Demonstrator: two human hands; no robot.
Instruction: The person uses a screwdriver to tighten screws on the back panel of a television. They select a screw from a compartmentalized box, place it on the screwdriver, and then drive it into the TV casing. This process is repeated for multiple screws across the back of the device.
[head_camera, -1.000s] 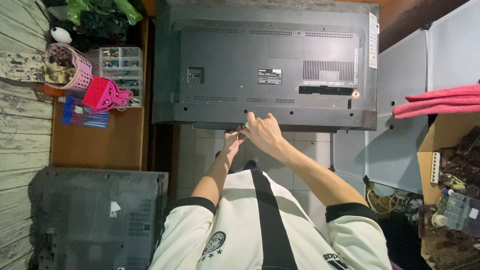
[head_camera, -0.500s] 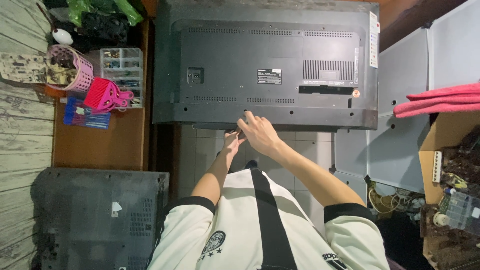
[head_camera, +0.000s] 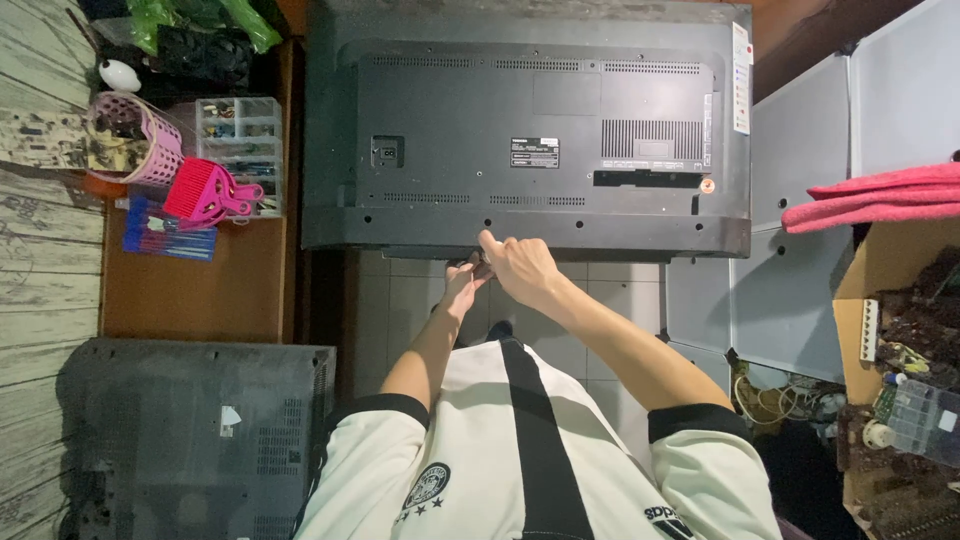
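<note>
A large flat television (head_camera: 530, 120) lies face down with its dark grey back panel up. Both my hands meet at the middle of its near edge. My right hand (head_camera: 520, 268) has its fingers curled, and one fingertip touches the panel's lower rim beside a screw hole. My left hand (head_camera: 463, 283) is just left of it and below the rim, fingers bent toward the right hand. Whether anything small sits between the fingers is hidden.
To the left, a brown table (head_camera: 190, 290) carries a pink basket (head_camera: 135, 140), a red brush (head_camera: 205, 192), a clear parts organiser (head_camera: 240, 135) and blue pens (head_camera: 165, 230). Another grey back cover (head_camera: 190, 440) lies at lower left. A cardboard box of parts (head_camera: 900, 380) and red cloth (head_camera: 880, 198) sit at right.
My right hand has shifted slightly left along the television's near edge and its fingertip now reaches the rim. My left hand has barely moved.
</note>
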